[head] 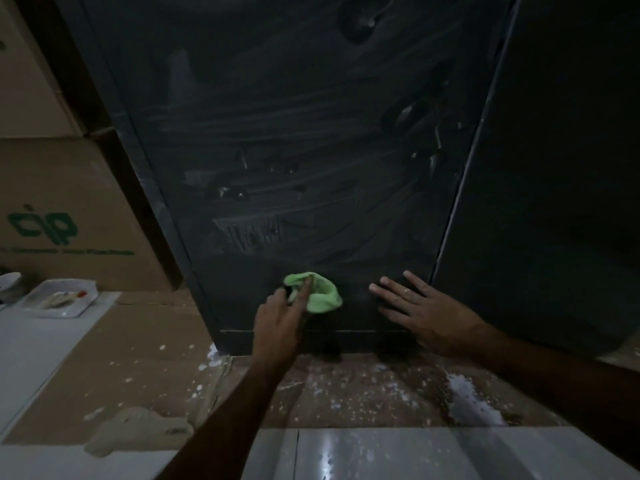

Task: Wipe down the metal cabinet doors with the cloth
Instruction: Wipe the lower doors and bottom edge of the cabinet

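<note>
Left hand (277,323) pinching green cloth (320,294) on cabinet door (311,168); right hand (415,306) flat, fingers spread — bracing. Advice: overlap low strokes.

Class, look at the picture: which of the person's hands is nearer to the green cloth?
Left. The left hand presses the green cloth against the cabinet door; the right hand lies flat on the door, right of the cloth.
</note>
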